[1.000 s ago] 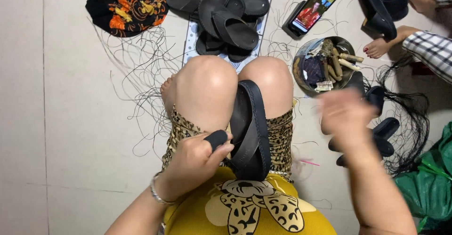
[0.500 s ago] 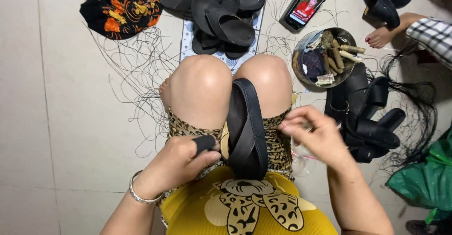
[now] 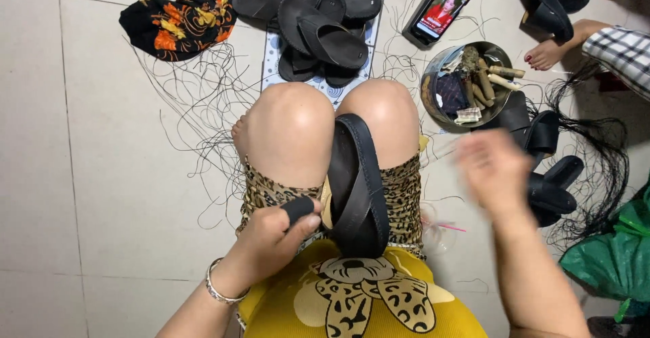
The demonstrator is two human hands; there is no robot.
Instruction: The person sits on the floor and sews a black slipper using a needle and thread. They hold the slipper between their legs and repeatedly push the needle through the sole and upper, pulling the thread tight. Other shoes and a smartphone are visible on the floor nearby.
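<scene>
Head view: left hand (image 3: 271, 240) pinches a short black handle (image 3: 298, 208), just beside a black sandal (image 3: 357, 185) standing on edge between the knees, sole glossy and curved. Right hand (image 3: 493, 169), blurred and raised well apart to that grip's right; whether it holds anything I cannot tell.

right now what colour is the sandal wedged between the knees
Black, seen in the head view: the sandal stands on edge between the knees.

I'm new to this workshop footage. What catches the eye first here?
A black rubber sandal stands clamped between the person's bare knees, centre frame. The left hand presses a black-handled tool against it; the right hand is blurred beside it. More black sandals pile on the floor ahead.
</scene>
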